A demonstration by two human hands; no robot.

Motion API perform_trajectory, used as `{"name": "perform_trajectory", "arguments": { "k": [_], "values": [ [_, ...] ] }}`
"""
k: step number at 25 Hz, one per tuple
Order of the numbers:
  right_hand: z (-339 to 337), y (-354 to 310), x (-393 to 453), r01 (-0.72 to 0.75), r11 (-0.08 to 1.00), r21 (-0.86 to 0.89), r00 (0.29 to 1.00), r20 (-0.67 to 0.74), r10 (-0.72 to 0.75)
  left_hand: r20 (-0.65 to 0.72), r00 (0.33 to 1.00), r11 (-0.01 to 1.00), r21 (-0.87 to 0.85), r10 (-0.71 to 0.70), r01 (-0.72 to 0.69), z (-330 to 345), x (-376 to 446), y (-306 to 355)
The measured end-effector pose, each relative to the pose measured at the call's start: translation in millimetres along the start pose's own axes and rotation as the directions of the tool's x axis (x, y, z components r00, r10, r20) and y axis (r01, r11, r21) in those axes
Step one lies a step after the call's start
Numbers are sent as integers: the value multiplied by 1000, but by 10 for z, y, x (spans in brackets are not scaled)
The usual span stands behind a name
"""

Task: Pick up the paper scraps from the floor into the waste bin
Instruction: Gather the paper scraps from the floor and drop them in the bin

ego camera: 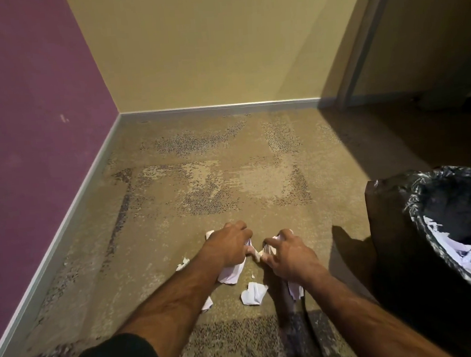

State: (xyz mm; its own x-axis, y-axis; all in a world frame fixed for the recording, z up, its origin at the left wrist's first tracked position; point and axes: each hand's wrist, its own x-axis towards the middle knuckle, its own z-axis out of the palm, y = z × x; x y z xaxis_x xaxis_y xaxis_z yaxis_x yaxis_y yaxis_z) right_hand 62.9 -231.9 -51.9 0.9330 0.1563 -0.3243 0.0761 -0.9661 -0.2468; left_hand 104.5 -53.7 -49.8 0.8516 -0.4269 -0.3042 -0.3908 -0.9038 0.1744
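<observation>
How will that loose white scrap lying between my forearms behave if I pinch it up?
The loose scrap looks thin and crumpled, so it is probably very light and floppy, bending rather than holding shape. Its torn, curled edges stand off the carpet, which should give fingers an easy hold. It seems unlikely to roll, though it may flutter when dropped toward the bin.

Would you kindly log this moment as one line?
left hand: grips scraps | right hand: grips scraps | loose scrap: on carpet | bin: right, holds paper

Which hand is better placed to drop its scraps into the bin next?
Right. The right hand already grips paper scraps and is on the side of the waste bin; the left hand would have to cross over.
</observation>
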Motion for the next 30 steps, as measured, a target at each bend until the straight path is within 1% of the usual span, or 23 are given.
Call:
{"name": "perform_trajectory", "arguments": {
  "k": [2,3,5,7,8,10,11,13,16,18,21,23,24,26,28,30],
  "values": [
    [90,-34,-119,25,998,-64,998,63,-21,33,999,1000,16,3,-4,57,-152,2],
    [128,-43,-169,40,996,-82,996,79,-33,29,999,999,33,18,-19,94,-224,-19],
    [171,-51,-267,64,995,-77,993,100,-56,-41,998,998,47,47,-45,147,-355,-99],
    [184,-53,-345,89,995,-35,990,116,-84,-122,993,1000,2,3,-2,174,-445,-232],
    [186,-47,-381,99,995,-12,988,122,-97,-118,991,998,-40,-55,51,187,-474,-300],
    [179,-30,-442,82,995,48,990,112,-87,7,987,980,-122,-159,159,211,-494,-411],
    [169,-13,-466,53,997,57,994,91,-58,74,982,972,-149,-173,182,228,-486,-438],
    [149,40,-515,-18,1000,6,998,58,18,132,982,974,-164,-137,158,265,-473,-423],
    [167,93,-553,-82,996,-24,994,76,84,140,989,989,-136,-39,58,353,-529,-323],
    [199,58,-529,-72,997,14,994,86,70,150,989,994,-112,10,7,396,-614,-297],
    [255,-82,-482,44,998,44,998,48,-46,137,990,993,-118,39,-23,391,-768,-319],
    [275,-164,-469,137,990,28,990,36,-138,75,997,994,-101,-29,37,338,-878,-352],
    [269,-186,-463,174,985,7,984,40,-174,39,994,992,-70,-99,102,298,-929,-382],
    [228,-190,-443,219,973,-74,976,32,-217,12,964,964,-20,-264,265,227,-1025,-484],
    [169,-132,-423,204,970,-135,979,2,-206,65,917,916,-57,-395,398,204,-1121,-581],
    [128,-44,-419,144,978,-151,989,-2,-146,148,883,877,-129,-445,464,250,-1190,-591]
  ]
}}
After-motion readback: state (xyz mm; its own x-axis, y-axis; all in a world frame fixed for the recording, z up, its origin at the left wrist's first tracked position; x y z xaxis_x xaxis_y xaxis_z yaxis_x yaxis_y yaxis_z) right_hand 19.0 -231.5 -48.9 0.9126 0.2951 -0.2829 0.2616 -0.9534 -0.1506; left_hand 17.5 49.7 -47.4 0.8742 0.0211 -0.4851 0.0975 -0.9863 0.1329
